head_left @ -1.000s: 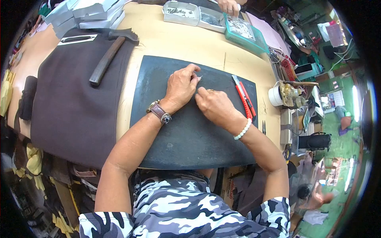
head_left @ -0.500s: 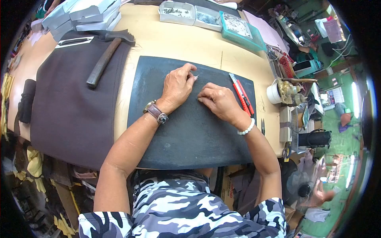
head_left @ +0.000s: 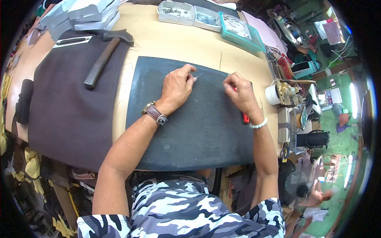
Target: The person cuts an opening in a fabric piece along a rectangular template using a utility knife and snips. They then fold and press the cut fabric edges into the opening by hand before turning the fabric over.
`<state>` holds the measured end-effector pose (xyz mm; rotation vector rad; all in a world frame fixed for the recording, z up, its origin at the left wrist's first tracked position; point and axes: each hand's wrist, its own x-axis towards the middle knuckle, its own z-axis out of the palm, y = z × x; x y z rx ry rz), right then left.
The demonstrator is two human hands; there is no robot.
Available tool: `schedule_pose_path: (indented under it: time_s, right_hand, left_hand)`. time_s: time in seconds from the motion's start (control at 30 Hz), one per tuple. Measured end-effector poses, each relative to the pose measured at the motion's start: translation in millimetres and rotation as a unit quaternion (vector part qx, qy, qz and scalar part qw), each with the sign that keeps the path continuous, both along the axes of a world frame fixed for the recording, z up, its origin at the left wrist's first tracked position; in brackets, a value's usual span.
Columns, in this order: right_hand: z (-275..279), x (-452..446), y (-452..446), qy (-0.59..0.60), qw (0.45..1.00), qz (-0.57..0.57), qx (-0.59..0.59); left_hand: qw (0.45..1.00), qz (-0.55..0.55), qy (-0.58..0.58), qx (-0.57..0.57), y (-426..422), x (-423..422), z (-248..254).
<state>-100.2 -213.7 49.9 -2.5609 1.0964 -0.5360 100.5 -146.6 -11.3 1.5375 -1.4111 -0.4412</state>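
My left hand point(head_left: 178, 88) rests over the upper middle of a dark cutting mat point(head_left: 186, 135), thumb and fingers pinched on a small pale, pointed piece point(head_left: 195, 79) whose kind I cannot make out. Over the mat's right side, my right hand point(head_left: 242, 94) is curled and slightly smeared by motion. Beneath it lies a red utility knife point(head_left: 245, 118), mostly covered by the hand; whether the fingers touch it is unclear. A tiny light scrap point(head_left: 196, 100) lies on the mat between both hands.
Left of the mat, a hammer point(head_left: 101, 65) lies on dark brown material point(head_left: 75, 111). White boxes point(head_left: 93, 12) are stacked at the back left. Small-parts trays point(head_left: 176, 15) and a teal tray point(head_left: 258, 41) line the far side. A white pot point(head_left: 272, 94) stands at right.
My right hand has moved right and away from the mat's middle to over the utility knife. The tiny scrap now lies where its fingertips were. My left hand keeps its pinch.
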Motion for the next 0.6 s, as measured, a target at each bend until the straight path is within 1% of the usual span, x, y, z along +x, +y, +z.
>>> schedule_pose_path:
  time_s: [0.1,0.2,0.3,0.4,0.5,0.6]
  right_hand:
    - [0,-17,-18,0.050,0.995,-0.006,-0.090]
    - [0,-19,-22,0.076,0.987,0.042,-0.139]
    - [-3,-17,-22,0.155,0.962,0.092,-0.205]
    - [-4,-16,-25,0.259,0.918,0.141,-0.266]
    - [-3,-11,-22,0.294,0.873,0.206,-0.330]
    - [-3,-6,-21,0.364,0.824,0.230,-0.367]
  left_hand:
    - [1.000,-0.004,-0.006,0.009,0,0,4]
    - [1.000,-0.003,-0.009,-0.002,1,1,1]
    - [1.000,-0.004,-0.006,-0.006,0,1,0]
    - [1.000,-0.004,-0.012,-0.003,0,1,1]
    - [1.000,-0.006,-0.003,0.004,0,0,1]
    - [1.000,-0.002,-0.014,-0.001,0,0,-1]
